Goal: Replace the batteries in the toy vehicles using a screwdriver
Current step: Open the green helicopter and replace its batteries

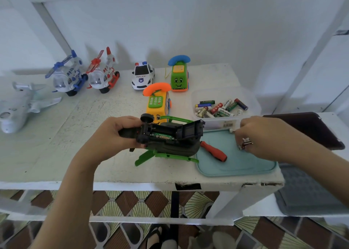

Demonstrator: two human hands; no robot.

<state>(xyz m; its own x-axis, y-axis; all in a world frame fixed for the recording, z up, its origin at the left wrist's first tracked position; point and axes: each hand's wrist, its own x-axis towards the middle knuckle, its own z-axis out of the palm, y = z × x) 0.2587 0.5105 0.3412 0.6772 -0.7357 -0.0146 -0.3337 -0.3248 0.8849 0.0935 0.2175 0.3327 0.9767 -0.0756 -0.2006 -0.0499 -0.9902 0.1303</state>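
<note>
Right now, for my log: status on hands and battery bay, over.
Left hand grips dark-green toy helicopter, hatch open, green battery seated. Right hand pinches white battery. Red-handled screwdriver lies on teal tray.

Single head-worn wide-angle view, looking forward and down, close over the white bench (56, 135), floor along lower frame

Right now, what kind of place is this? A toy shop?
Probably a home work corner, not a shop: a worn white table against a plain wall, patterned floor tiles underneath, and a tub of loose batteries.
</note>
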